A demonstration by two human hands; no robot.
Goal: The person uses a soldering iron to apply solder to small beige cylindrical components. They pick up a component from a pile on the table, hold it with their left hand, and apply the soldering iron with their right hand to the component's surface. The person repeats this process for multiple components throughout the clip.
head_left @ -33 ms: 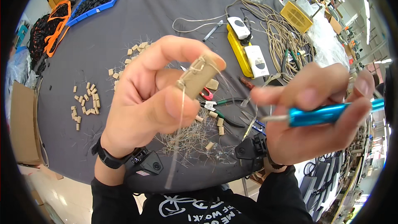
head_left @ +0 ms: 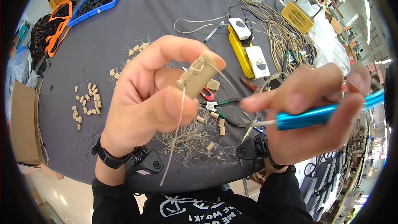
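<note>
Pinched between the thumb and forefinger of my left hand (head_left: 153,95) is a small tan cylinder (head_left: 198,79). A thin pale thread is knotted along the cylinder's side, and a loose end (head_left: 173,145) of it hangs down past my thumb. My right hand (head_left: 306,116) grips a tool with a shiny blue handle (head_left: 306,117). The tool's thin metal shank points left, apart from the cylinder; what kind of tool it is I cannot make out. Below my hands lie thread clippings (head_left: 186,137), green-handled pliers (head_left: 230,118) and red-handled scissors (head_left: 208,94).
More tan cylinders (head_left: 88,101) lie loose on the grey tabletop (head_left: 157,10). A yellow power strip (head_left: 239,54) with white plugs and a coiled cable (head_left: 269,20) sit at the back right. At the back left stands a blue tray (head_left: 97,4) of black pieces. A cardboard box (head_left: 25,120) is beside the left edge.
My right hand and the blue-handled tool have shifted slightly left. The left hand holds the cylinder in nearly the same place, while the hanging thread end has swung a little left.
</note>
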